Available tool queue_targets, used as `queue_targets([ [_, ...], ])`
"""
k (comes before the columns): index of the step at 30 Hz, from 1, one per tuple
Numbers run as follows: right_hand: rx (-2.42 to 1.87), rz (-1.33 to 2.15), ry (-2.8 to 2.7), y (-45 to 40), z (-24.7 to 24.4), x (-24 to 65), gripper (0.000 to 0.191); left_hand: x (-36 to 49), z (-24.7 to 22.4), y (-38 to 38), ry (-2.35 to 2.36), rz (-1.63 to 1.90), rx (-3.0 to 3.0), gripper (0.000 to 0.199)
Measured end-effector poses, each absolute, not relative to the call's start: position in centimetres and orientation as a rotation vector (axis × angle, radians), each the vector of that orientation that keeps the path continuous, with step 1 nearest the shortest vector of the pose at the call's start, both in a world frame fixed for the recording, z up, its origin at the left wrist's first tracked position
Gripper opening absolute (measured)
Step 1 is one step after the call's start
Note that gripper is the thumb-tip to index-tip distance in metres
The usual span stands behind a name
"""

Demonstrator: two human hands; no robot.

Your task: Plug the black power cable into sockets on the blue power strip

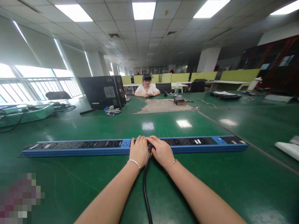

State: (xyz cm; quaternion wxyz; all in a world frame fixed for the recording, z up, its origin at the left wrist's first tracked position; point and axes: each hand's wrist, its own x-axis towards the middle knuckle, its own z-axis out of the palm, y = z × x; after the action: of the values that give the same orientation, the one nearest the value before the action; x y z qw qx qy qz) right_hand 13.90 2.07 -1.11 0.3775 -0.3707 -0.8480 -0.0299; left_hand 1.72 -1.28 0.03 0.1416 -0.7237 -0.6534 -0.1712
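A long blue power strip (70,152) with black sockets lies across the green table in front of me. My left hand (139,151) is closed over its middle, fingers reaching across the top and thumb side against the cable. Right beside it, my right hand (162,151) has its fingers bent around the end of a black power cable (145,183), at the sockets. The plug at that end is mostly hidden by my fingers, so how far it sits in a socket cannot be seen. From there the cable runs down toward me between my forearms.
A black computer case (102,91) stands at the back left, with work gloves (112,110) by it. A green basket (35,114) with cables is at far left. Another person (147,88) sits across the table (105,126). A bottle (177,88) stands behind a small device (179,99).
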Motion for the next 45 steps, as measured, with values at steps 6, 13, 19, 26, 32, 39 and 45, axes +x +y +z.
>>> queue_targets([
  [6, -0.945, 0.010, -2.102, 1.8, -0.7, 13.3, 0.038, 1.7, -0.1, -1.2, -1.888, -0.562, -2.067, 0.034],
  [13, -1.026, -0.045, -2.090, 1.9, -0.4, 12.5, 0.027, 1.8, -0.3, -0.7, -1.898, -0.615, -2.019, 0.034],
  [19, -1.025, -0.097, -2.131, 2.0, -0.5, 12.5, 0.028, 1.9, -0.2, -0.8, -1.890, -0.630, -2.006, 0.033],
  [26, -1.090, -0.109, -2.122, 1.9, -0.6, 12.3, 0.028, 1.8, -0.2, -0.8, -1.877, -0.630, -2.006, 0.033],
  [32, -1.110, -0.144, -2.127, 1.8, -0.8, 12.3, 0.028, 1.7, -0.2, -0.8, -1.851, -0.642, -2.007, 0.031],
  [39, -1.073, -0.146, -2.085, 2.3, -1.5, 12.4, 0.028, 1.8, -0.1, -0.8, -1.840, -0.651, -2.004, 0.030],
  [45, -0.998, -0.080, -1.921, 1.1, 1.1, 11.6, 0.033, 1.8, -0.1, -0.9, -1.869, -0.636, -2.018, 0.032],
])
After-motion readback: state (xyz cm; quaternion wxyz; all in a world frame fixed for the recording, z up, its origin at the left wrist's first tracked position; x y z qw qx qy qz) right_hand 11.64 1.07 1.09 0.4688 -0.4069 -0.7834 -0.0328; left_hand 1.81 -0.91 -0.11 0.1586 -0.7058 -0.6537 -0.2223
